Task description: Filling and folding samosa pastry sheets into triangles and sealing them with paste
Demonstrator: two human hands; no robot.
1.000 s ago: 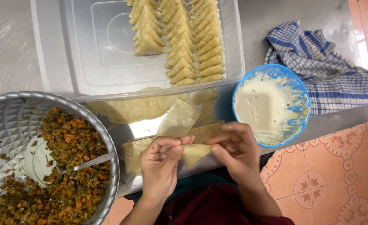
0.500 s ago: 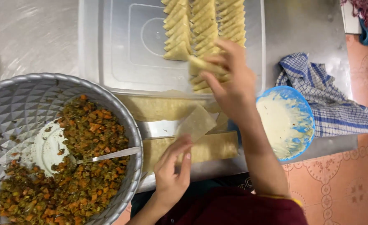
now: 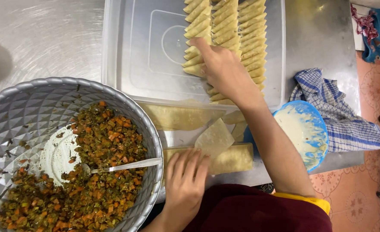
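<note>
My right hand (image 3: 220, 66) reaches into the clear plastic tray (image 3: 134, 64) and lies over rows of folded triangular pastries (image 3: 246, 38). Its fingers and thumb grip a folded pastry (image 3: 194, 68) at the near end of the left row. My left hand (image 3: 185, 180) rests on a stack of pale pastry strips (image 3: 235, 158) at the table's near edge. Its fingertips hold the lower end of a loose pastry sheet (image 3: 213, 138), which tilts up off the stack.
A large faceted metal bowl (image 3: 26, 111) of chopped vegetable filling with a spoon (image 3: 127, 165) stands at the left. A blue bowl of pale paste (image 3: 304, 131) sits at the right, next to a blue checked cloth (image 3: 344, 120). More pastry strips (image 3: 177, 116) lie below the tray.
Both hands finished folding a pastry near the body. My right hand carried it up into the tray's left row. My left hand stayed low, holding a fresh sheet on the stack.
</note>
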